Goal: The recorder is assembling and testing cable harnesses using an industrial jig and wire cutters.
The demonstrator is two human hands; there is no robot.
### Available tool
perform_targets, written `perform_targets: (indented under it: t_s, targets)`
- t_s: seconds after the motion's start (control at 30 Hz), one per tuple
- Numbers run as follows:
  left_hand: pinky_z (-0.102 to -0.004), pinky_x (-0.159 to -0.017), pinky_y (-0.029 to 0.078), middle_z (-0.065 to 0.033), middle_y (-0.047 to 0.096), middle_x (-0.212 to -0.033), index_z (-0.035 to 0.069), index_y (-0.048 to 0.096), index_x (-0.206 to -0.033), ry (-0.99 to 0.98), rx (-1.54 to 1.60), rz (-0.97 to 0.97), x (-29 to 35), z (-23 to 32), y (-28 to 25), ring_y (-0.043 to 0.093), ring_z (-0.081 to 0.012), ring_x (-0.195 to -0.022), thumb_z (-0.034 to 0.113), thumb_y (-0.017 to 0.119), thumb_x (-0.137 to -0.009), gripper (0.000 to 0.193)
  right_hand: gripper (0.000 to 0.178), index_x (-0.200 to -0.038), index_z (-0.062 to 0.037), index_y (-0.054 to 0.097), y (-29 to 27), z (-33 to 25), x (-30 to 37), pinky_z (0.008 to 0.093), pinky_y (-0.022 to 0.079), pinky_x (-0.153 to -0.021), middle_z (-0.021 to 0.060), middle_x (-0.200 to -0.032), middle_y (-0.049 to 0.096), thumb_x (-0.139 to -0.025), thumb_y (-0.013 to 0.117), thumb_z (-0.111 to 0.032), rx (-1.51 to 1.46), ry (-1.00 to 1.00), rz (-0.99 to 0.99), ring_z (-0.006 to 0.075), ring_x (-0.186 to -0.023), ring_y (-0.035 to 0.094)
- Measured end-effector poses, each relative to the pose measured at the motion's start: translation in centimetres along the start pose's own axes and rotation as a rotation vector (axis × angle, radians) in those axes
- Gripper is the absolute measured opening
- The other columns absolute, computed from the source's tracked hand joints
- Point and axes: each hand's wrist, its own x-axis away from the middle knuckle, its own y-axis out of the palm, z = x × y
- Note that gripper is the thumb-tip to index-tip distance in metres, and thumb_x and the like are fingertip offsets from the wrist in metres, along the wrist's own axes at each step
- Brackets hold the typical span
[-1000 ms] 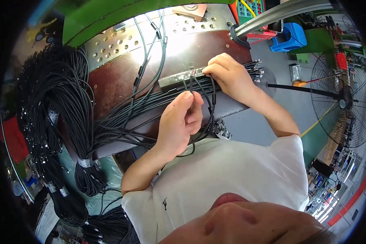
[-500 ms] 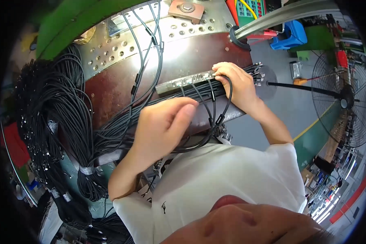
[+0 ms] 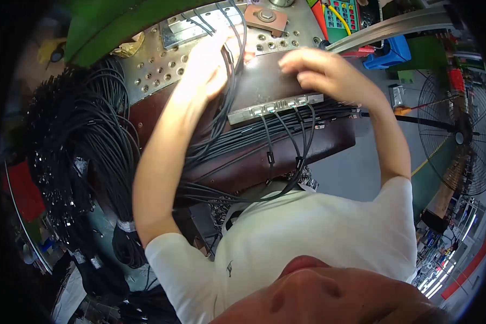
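Note:
A narrow metal block (image 3: 240, 115) lies on the dark brown table, with several cable plugs seated in its slots. From it black cables (image 3: 289, 137) trail toward my body. My right hand (image 3: 324, 75) is raised above the block's right end, fingers loosely bent and apart, holding nothing. My left hand (image 3: 206, 63) reaches to the far side, among black cables (image 3: 233, 81) that run down from the perforated metal plate. Glare washes out that hand, and cables cross in front of its fingers, so its grip cannot be made out.
Thick bundles of black cable (image 3: 100, 129) hang at the left. More cables lie along the table (image 3: 329, 137). The perforated plate (image 3: 154, 73), a bolted clamp (image 3: 265, 17) and a green machine edge (image 3: 124, 24) are at the back. A fan (image 3: 453, 135) stands at right.
My left hand has moved from in front of the metal block to the far cables. My right hand has come off the block and its cable and lifted away. The view has shifted slightly.

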Motion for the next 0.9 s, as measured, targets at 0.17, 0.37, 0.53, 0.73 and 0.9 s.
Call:
perform_targets:
  t_s: [0.17, 0.37, 0.53, 0.73, 0.9]
  targets:
    - [-0.0275, -0.064, 0.047, -0.0057, 0.057, -0.079, -0.001, 0.054, -0.108, -0.048, 0.036, 0.053, 1.3, -0.2, 1.4, 0.053, -0.0125, -0.065, 0.034, 0.042, -0.098, 0.039, 0.019, -0.098, -0.0047, 0.062, -1.0, 3.0, -9.2, 0.0323, 0.049, -0.074, 0.0105, -0.091, 0.063, -0.085, 0.055, -0.016, 0.404, 0.370, 0.239, 0.0234, -0.084, 0.061]
    - [-0.0374, -0.084, 0.052, -0.0170, 0.062, -0.110, -0.005, 0.051, -0.121, -0.084, 0.039, -0.059, -0.1, 1.5, 2.7, 0.063, -0.0257, -0.089, 0.045, 0.033, -0.098, 0.057, 0.022, -0.100, -0.0056, 0.064, -0.3, 2.1, -10.5, 0.0332, 0.049, -0.076, 0.0116, -0.090, 0.065, -0.086, 0.055, -0.020, 0.401, 0.282, 0.297, 0.0258, -0.085, 0.062]
    - [-0.0354, -0.071, 0.050, -0.0076, 0.055, -0.080, -0.008, 0.048, -0.120, -0.064, 0.198, -0.021, 1.8, 2.0, 3.4, 0.054, -0.0172, -0.067, 0.034, 0.038, -0.099, 0.049, 0.025, -0.101, -0.0062, 0.066, -0.3, 2.0, -11.3, 0.0340, 0.050, -0.077, 0.0125, -0.089, 0.067, -0.087, 0.055, -0.024, 0.413, 0.212, 0.333, 0.0278, -0.085, 0.063]
    - [-0.0271, -0.045, 0.035, 0.0048, 0.032, -0.052, 0.009, 0.043, -0.073, -0.110, 0.255, -0.020, 9.9, 2.7, 5.0, 0.033, -0.0093, -0.043, 0.029, 0.042, -0.097, 0.031, 0.024, -0.095, -0.0089, 0.066, 2.8, 2.2, -9.2, 0.0328, 0.047, -0.067, 0.0080, -0.084, 0.063, -0.088, 0.054, -0.028, 0.507, -0.144, 0.311, 0.0242, -0.076, 0.060]
    - [-0.0265, -0.054, 0.034, 0.0028, 0.027, -0.050, 0.012, 0.039, -0.070, 0.704, 0.210, 0.056, 26.5, 13.8, -3.6, 0.027, -0.0100, -0.046, 0.030, 0.034, -0.100, 0.036, 0.024, -0.098, -0.0108, 0.067, 2.6, 3.8, -5.6, 0.0353, 0.050, -0.070, 0.0075, -0.089, 0.065, -0.084, 0.060, -0.029, 0.660, -0.346, 0.204, 0.0252, -0.078, 0.062]
